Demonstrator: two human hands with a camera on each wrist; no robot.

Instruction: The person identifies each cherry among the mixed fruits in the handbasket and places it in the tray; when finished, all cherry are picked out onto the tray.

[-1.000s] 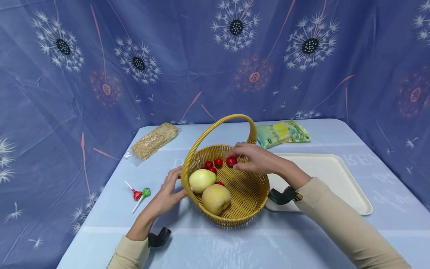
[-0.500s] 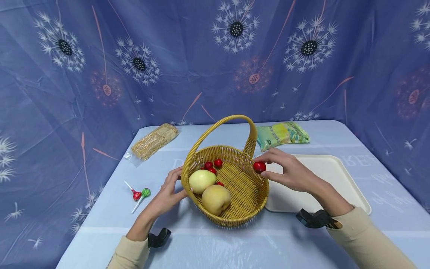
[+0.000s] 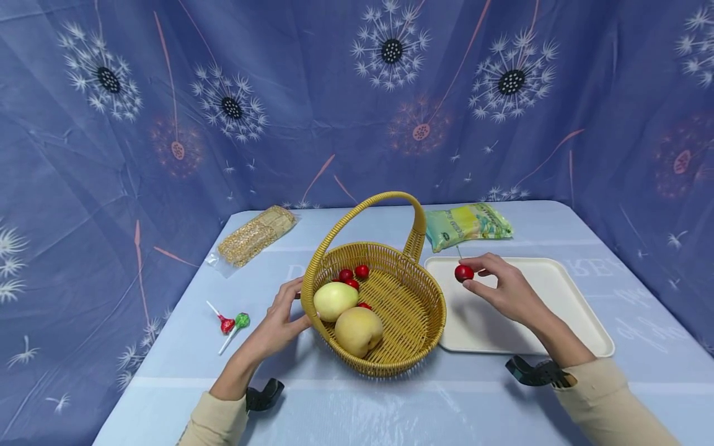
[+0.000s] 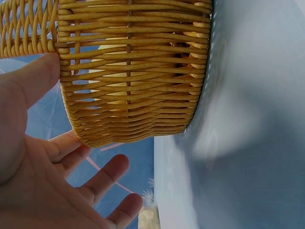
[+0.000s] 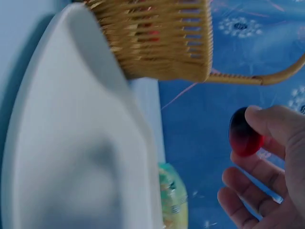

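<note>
A yellow woven basket (image 3: 413,316) with a tall handle stands mid-table. Inside it lie a pale yellow-green fruit (image 3: 335,301), a yellow peach-like fruit (image 3: 359,331) and several red cherries (image 3: 362,271). My left hand (image 3: 281,317) holds the basket's left side near the handle base; in the left wrist view its thumb (image 4: 40,78) and index finger touch the wicker, other fingers extended. Between thumb and fingertips my right hand (image 3: 507,291) pinches a cherry (image 3: 463,273), stem up, above the cream tray (image 3: 549,310). The right wrist view shows this cherry apart from the tray.
Two lollipops, one red (image 3: 227,324) and one green (image 3: 242,319), lie left of the left hand. A clear bag of grains (image 3: 251,238) is at the back left. A green and yellow packet (image 3: 468,223) lies behind the tray. A blue curtain (image 3: 312,111) hangs behind the table.
My right hand has lifted the cherry out of the basket and carried it right, over the tray. My left hand and the basket have stayed in place.
</note>
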